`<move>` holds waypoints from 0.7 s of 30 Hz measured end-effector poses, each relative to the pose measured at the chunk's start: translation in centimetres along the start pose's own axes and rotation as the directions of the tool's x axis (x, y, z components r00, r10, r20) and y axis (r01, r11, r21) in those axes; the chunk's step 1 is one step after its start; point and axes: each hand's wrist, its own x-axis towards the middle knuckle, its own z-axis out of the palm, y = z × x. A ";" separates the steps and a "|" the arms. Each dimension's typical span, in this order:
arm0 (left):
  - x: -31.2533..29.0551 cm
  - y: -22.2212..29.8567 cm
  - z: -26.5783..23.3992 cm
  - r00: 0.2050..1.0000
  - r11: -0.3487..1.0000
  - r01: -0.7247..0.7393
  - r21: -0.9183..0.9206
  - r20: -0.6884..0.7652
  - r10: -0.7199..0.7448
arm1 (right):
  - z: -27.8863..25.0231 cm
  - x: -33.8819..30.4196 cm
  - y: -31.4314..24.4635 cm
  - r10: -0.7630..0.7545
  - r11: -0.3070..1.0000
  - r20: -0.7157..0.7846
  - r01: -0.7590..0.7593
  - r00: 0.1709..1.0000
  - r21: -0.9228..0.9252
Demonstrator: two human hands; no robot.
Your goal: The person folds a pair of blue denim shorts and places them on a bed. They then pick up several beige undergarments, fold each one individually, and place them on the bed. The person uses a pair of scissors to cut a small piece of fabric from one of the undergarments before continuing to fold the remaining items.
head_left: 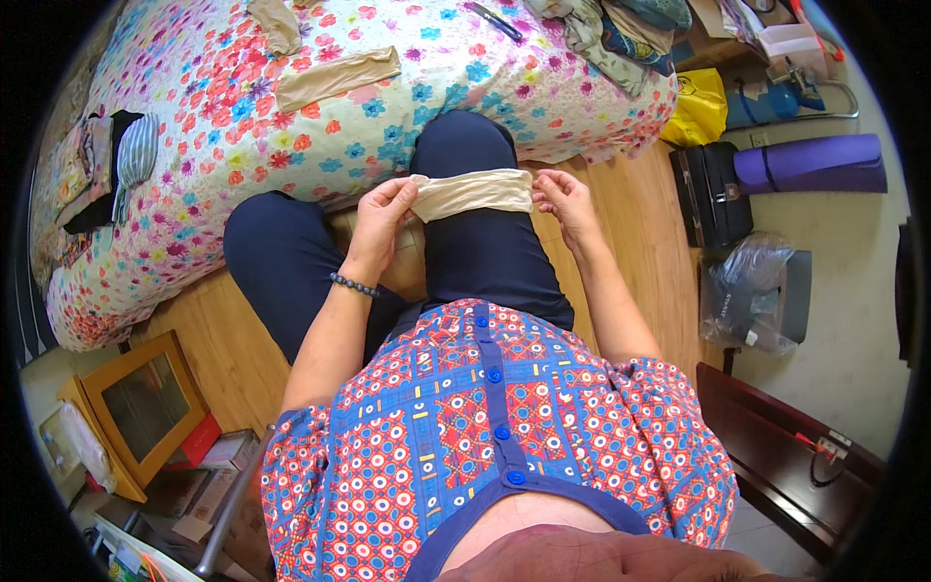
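A beige sock-like cloth (473, 193) stretches flat between my two hands, over one dark-trousered thigh. My left hand (386, 209) pinches its left end between thumb and fingers; a dark bead bracelet circles that wrist. At the opposite end, the fingers of my right hand (565, 201) are closed on the cloth's edge. On the flowered bedspread (373, 145) ahead of me lies another flat beige cloth piece (337, 80). Farther left, a crumpled beige piece (275, 26) rests near the top of the view.
Folded clothes (97, 175) lie on the bed's left side, and more clothing (606, 39) at its far right. A dark pen-like object (497, 21) is on the bedspread. Along the right wall stand a yellow bag (698, 105), a black case (713, 194) and a purple rolled mat (813, 164).
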 end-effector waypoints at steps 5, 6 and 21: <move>0.2 0.4 0.5 0.990 0.992 -0.110 0.068 -0.083 0.115 | 0.3 0.4 0.0 0.077 0.996 0.082 -0.073 0.994 -0.052; 0.4 0.3 0.4 0.987 0.991 -0.128 0.041 -0.089 0.131 | 0.3 0.6 0.0 0.099 0.994 0.104 -0.095 0.990 -0.048; 1.5 0.0 0.1 0.984 0.928 -0.179 -0.327 -0.078 0.163 | -0.3 0.9 -2.0 -0.208 0.871 0.100 0.137 0.973 0.472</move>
